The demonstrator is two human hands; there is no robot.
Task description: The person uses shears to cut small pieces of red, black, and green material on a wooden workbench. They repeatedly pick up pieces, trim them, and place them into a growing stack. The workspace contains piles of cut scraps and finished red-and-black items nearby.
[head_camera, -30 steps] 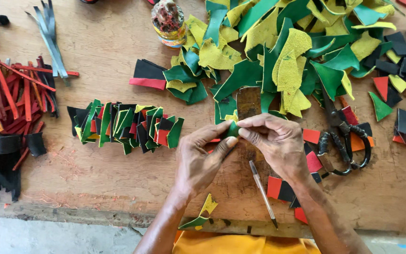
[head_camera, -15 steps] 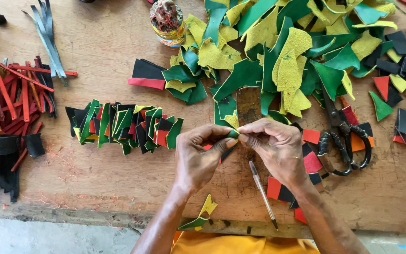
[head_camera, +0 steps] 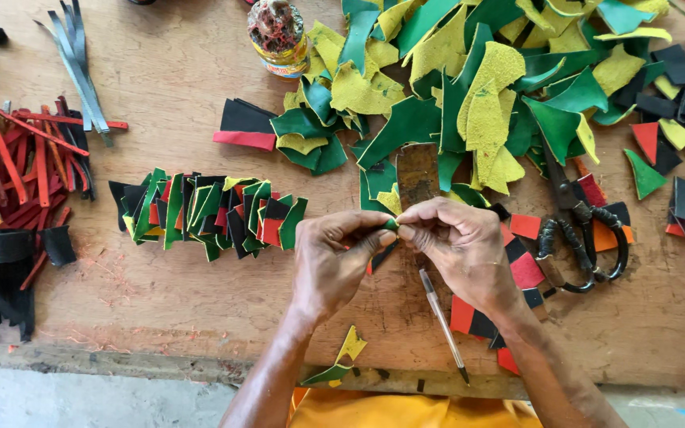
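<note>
My left hand (head_camera: 333, 261) and my right hand (head_camera: 461, 246) meet fingertip to fingertip above the wooden bench (head_camera: 168, 95). Between the thumbs and forefingers they pinch a small green leather piece (head_camera: 391, 225), mostly hidden by the fingers. A darker bit hangs under the left fingers. To the left lies a row of folded green, black, red and yellow leather pieces (head_camera: 208, 210). Beyond the hands is a big heap of green and yellow leather scraps (head_camera: 469, 87). A pen (head_camera: 443, 325) lies under my right wrist.
Black-handled scissors (head_camera: 576, 222) lie right of my right hand. Red and black leather strips (head_camera: 9, 182) pile at the left edge, grey strips (head_camera: 77, 67) behind them. A glue jar (head_camera: 279, 36) stands at the back. Red, black and orange squares (head_camera: 679, 190) scatter at right.
Both hands stay in the same place; the fingers have shifted slightly while working the small green piece between them.
</note>
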